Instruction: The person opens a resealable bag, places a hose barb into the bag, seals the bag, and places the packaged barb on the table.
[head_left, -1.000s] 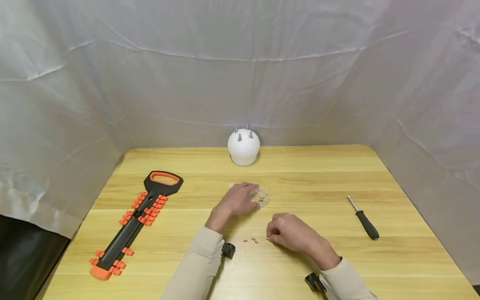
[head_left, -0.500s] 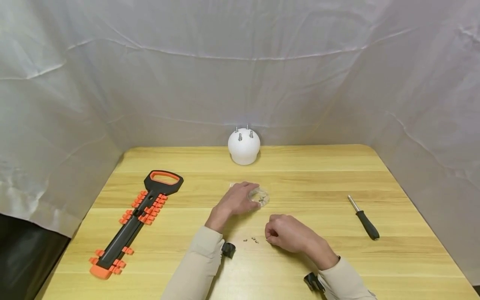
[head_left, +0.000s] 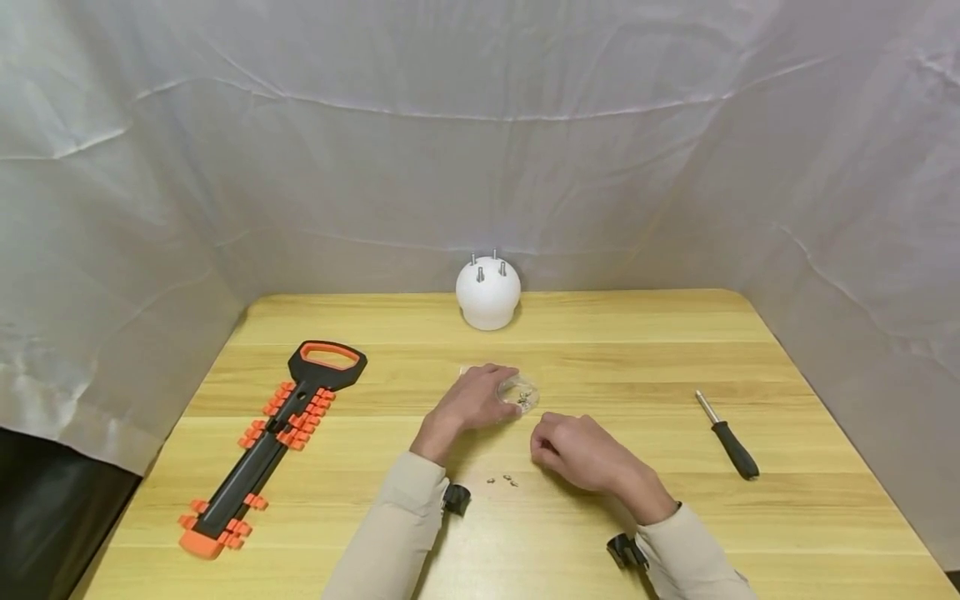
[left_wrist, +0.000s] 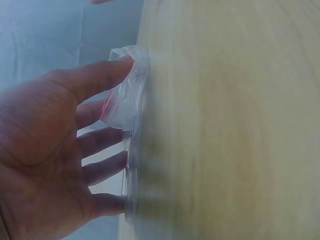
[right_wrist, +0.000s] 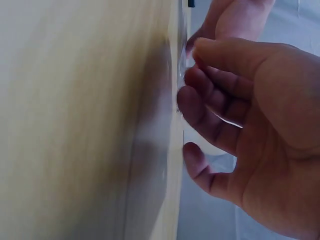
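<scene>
My left hand [head_left: 474, 398] holds a clear plastic zip bag [left_wrist: 125, 107] low on the table, thumb and fingers spread at its mouth. Several small metal pieces [head_left: 524, 400] show inside the bag in the head view. Just right of the bag mouth is my right hand [head_left: 577, 450], thumb and forefinger drawn together in a pinch. Its other fingers are bent, as the right wrist view shows. The small metal piece it picked up is hidden by the fingertips. On the wood between the forearms lie a few loose metal pieces [head_left: 507, 478].
A screwdriver [head_left: 729, 440] with a black handle lies at the right. At the left is a black tool with a loop handle and orange clips [head_left: 262, 450]. A white rounded object [head_left: 487, 296] with upright metal pins stands at the back edge, before a grey cloth wall.
My right hand has picked up the small metal piece beside its fingertips and moved away from me, toward the bag. The left hand and bag have stayed in place.
</scene>
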